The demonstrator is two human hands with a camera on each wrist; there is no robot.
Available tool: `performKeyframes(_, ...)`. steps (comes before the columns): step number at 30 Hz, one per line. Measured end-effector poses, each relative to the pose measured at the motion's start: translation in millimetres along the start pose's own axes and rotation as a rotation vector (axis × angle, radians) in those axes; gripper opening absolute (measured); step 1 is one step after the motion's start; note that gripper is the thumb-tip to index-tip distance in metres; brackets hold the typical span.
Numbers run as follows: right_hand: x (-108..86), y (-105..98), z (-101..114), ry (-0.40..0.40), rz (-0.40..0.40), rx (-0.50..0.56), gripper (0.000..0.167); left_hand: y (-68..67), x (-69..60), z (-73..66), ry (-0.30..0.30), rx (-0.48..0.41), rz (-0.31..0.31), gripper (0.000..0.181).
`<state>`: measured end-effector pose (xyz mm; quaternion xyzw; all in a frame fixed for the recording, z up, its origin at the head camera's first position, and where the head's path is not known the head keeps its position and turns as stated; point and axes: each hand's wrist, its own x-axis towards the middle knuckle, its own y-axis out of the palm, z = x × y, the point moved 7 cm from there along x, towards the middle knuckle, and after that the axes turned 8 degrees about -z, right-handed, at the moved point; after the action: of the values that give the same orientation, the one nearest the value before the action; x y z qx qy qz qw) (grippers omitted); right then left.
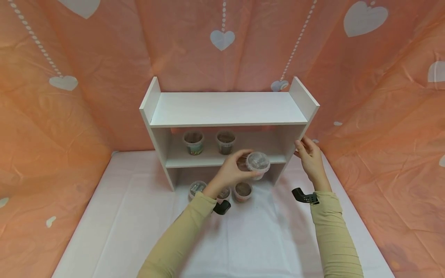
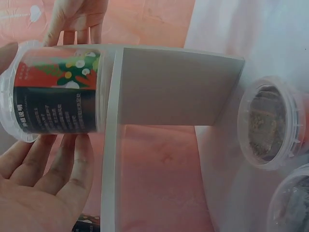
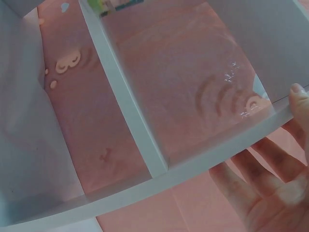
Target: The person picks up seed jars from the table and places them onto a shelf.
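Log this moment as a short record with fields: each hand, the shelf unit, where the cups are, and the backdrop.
Left hand: holds a lidded cup before the middle board
Held cup's label: red and dark, with pale print
Right hand: grips the shelf unit by its right side
Cups on middle board: left one; right one
Cups on tabletop: three, one partly hidden by the left wrist
Backdrop: orange, pale hearts

Backdrop (image 1: 187,58) + cloth (image 1: 104,216)

Orange backdrop, creased, behind the fingers (image 1: 241,153) and off to both sides; pale hearts (image 1: 222,40) above and beside them, some on dotted strings (image 1: 224,17); white cloth spread below fingers, faint fold lines
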<state>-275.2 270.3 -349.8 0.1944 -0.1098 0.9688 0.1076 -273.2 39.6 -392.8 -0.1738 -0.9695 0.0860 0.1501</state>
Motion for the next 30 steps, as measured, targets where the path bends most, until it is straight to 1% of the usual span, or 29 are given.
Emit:
performKeyframes(6,-0.2,0.0,-0.5,-0.007,0.006,0.006,0.046,-4.0,8.6,2.3,-0.01,-0.019,-0.059,0.069)
performKeyframes(10,0.3,0.2,-1.2,-0.006,0.001,0.002,0.046,-5.0,13.4,4.4,-0.019,-0.042,-0.088,0.068)
performKeyframes(13,0.4,0.3,-1.6,0.001,-0.004,-0.004,0.046,-4.7,17.2,4.4,-0.008,-0.045,-0.104,0.067)
performKeyframes(17,0.8,0.0,-2.2,0.006,-0.001,0.0,0.046,-5.0,21.7,3.7,0.011,-0.032,-0.134,0.068)
performKeyframes(22,1.1,-0.2,-2.9,0.004,0.005,0.001,0.046,-5.5,26.5,5.6,-0.004,0.001,-0.165,0.07)
performKeyframes(28,1.2,0.2,-3.9,-0.001,0.005,-0.006,0.047,-5.5,31.9,5.6,0.004,0.046,-0.2,0.071)
performKeyframes(30,1.3,0.2,-3.7,-0.003,0.004,-0.003,0.047,-5.0,32.3,4.7,0.005,0.047,-0.207,0.072)
